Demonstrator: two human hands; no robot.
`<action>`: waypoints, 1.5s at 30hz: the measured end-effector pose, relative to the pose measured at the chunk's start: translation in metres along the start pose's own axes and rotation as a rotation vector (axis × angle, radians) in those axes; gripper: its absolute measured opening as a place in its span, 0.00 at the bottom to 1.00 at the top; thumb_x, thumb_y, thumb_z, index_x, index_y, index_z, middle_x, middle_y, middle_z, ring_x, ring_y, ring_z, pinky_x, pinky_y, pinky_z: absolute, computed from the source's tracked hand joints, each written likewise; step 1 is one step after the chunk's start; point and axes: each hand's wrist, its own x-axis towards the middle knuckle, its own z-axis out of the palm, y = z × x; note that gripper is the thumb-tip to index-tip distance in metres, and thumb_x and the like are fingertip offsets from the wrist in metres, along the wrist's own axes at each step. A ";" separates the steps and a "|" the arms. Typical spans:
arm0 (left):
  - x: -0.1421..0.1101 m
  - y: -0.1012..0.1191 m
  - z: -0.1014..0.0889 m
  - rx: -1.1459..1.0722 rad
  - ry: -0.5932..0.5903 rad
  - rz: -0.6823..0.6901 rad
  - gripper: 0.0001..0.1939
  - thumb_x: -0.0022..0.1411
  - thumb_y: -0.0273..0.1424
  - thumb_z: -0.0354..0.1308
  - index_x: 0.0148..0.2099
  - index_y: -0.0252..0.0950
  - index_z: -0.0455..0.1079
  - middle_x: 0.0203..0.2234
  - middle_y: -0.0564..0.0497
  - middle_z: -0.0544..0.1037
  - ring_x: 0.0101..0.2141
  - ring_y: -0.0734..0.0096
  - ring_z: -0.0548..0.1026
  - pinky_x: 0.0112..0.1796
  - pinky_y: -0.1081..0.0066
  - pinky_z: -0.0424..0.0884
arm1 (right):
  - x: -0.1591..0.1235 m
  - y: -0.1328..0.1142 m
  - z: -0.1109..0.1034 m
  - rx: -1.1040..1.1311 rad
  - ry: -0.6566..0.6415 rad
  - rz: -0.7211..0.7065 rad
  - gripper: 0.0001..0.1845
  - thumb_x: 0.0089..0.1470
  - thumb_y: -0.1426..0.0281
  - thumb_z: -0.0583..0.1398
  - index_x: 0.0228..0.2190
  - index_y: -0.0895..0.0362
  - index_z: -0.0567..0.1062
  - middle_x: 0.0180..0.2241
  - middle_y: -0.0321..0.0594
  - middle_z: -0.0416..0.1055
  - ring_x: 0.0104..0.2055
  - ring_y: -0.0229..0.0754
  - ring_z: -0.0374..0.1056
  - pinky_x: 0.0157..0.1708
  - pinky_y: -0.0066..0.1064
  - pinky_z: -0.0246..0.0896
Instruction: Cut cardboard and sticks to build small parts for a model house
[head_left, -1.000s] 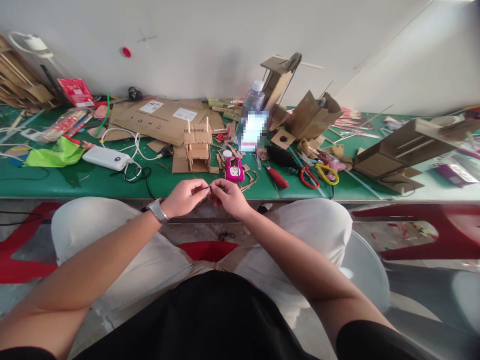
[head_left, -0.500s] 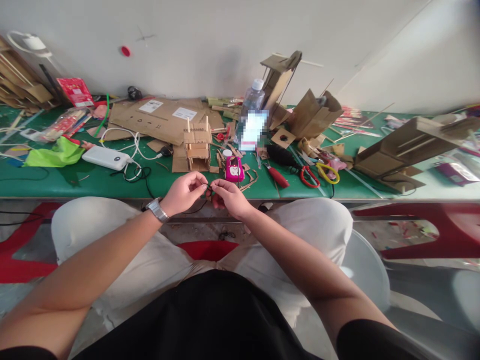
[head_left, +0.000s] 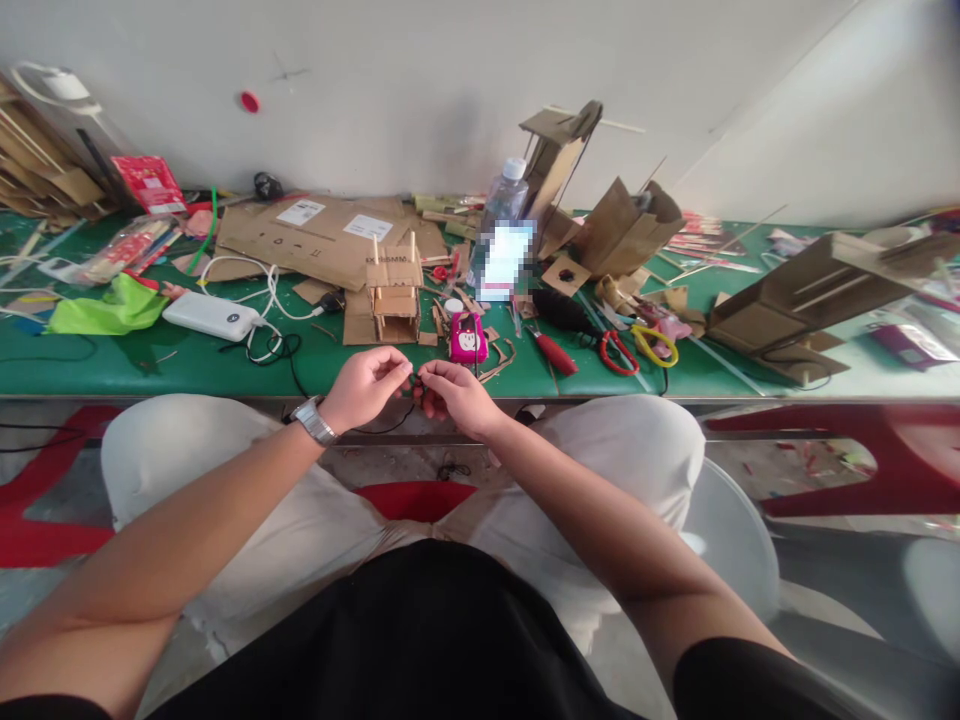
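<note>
My left hand (head_left: 367,388), with a metal watch (head_left: 313,420) on its wrist, is closed with thumb and forefinger pinched at a thin black cord (head_left: 391,428). Beside it, the fingers of my right hand (head_left: 461,398) are also curled closed on the dark cord, their tips almost meeting the left ones. Both hands hover at the table's front edge, above my lap. Part of the cord sags below them; the bit between the fingertips is mostly hidden. Just beyond stand a small cardboard frame with sticks (head_left: 395,300) and a pink tape measure-like case (head_left: 468,340).
On the green table (head_left: 315,372) lie a white power bank (head_left: 210,316), flat cardboard (head_left: 300,240), a red-handled tool (head_left: 556,352) and scissors with red and yellow handles (head_left: 619,355). A bottle (head_left: 513,180), a blurred phone screen (head_left: 504,262) and cardboard structures (head_left: 810,295) stand behind and right.
My fingertips have shifted slightly at the cord, with the left thumb and forefinger a little more extended. The cord's sagging loop shows more below the hands. Nothing on the table has moved.
</note>
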 end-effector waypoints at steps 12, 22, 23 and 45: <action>-0.006 0.004 0.003 0.089 -0.001 0.155 0.15 0.61 0.35 0.69 0.44 0.37 0.68 0.33 0.50 0.80 0.32 0.70 0.78 0.33 0.71 0.73 | 0.003 0.004 -0.002 -0.018 0.077 -0.029 0.17 0.55 0.56 0.66 0.34 0.56 0.71 0.22 0.29 0.69 0.16 0.30 0.63 0.14 0.22 0.51; -0.003 -0.001 0.002 0.124 0.054 0.178 0.08 0.63 0.30 0.64 0.41 0.38 0.68 0.31 0.51 0.78 0.31 0.70 0.77 0.32 0.71 0.72 | 0.003 0.005 -0.002 -0.079 0.067 -0.054 0.17 0.54 0.56 0.66 0.32 0.56 0.71 0.25 0.31 0.72 0.18 0.30 0.65 0.15 0.22 0.53; -0.003 -0.001 0.002 0.131 0.056 0.180 0.08 0.63 0.30 0.64 0.41 0.38 0.67 0.31 0.51 0.77 0.31 0.70 0.76 0.32 0.71 0.72 | 0.003 0.005 -0.002 -0.072 0.066 -0.046 0.16 0.54 0.56 0.65 0.32 0.56 0.71 0.25 0.31 0.72 0.18 0.31 0.65 0.15 0.22 0.52; -0.005 0.004 0.001 0.259 0.022 0.195 0.08 0.66 0.37 0.63 0.39 0.37 0.75 0.31 0.49 0.82 0.31 0.67 0.78 0.33 0.69 0.72 | 0.000 0.000 0.000 -0.041 0.047 -0.031 0.20 0.51 0.53 0.68 0.32 0.56 0.72 0.25 0.31 0.72 0.19 0.31 0.66 0.15 0.21 0.51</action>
